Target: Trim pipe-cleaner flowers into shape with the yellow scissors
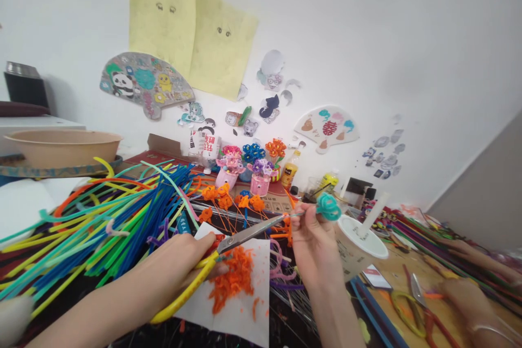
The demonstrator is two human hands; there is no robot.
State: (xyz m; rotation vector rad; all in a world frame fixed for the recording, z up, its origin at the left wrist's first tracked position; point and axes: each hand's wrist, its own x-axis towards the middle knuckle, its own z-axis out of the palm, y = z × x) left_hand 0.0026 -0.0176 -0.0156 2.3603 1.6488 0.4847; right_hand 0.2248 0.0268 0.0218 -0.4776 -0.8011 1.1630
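Note:
My left hand is closed around the handles of a pair of scissors with yellow and red grips. The blades point right, and their tips lie close to my right hand. Between its thumb and fingers, that hand pinches the stem of a teal pipe-cleaner flower. Whether the blades touch the stem, I cannot tell. Orange fuzzy clippings are heaped on a white sheet of paper below the scissors. Orange pipe-cleaner flowers on wire stems lie just beyond.
Many coloured pipe cleaners spread over the left side. Finished flower pots stand by the wall. A lidded white cup is beside my right wrist. At right, another person's hand is near a second pair of scissors.

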